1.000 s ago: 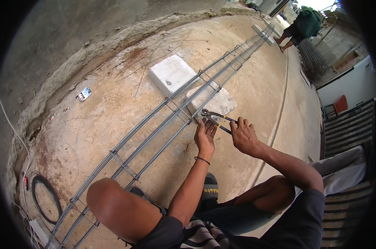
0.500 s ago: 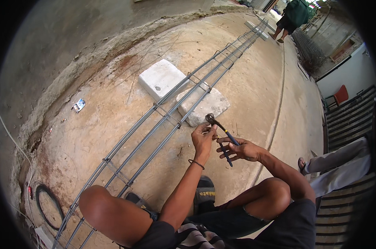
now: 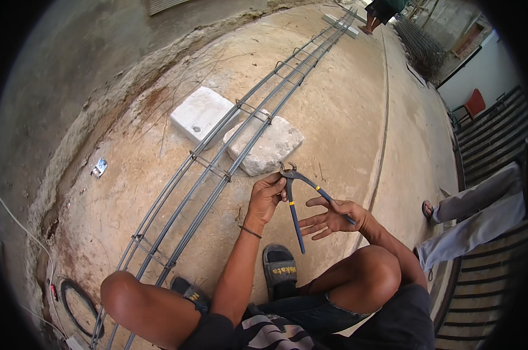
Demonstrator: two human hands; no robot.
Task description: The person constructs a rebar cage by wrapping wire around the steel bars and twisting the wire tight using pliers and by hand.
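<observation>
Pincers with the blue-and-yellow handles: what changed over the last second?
The dark metal pincers with blue-and-yellow handles moved right, away from the grey steel rebar cage; the handles swung toward the person and spread wider. The bare right hand loosened its grip, fingers spread, one handle still against it. The bare left hand curled its fingers beside the pincers' head. Unchanged: cage across two whitish blocks.
</observation>
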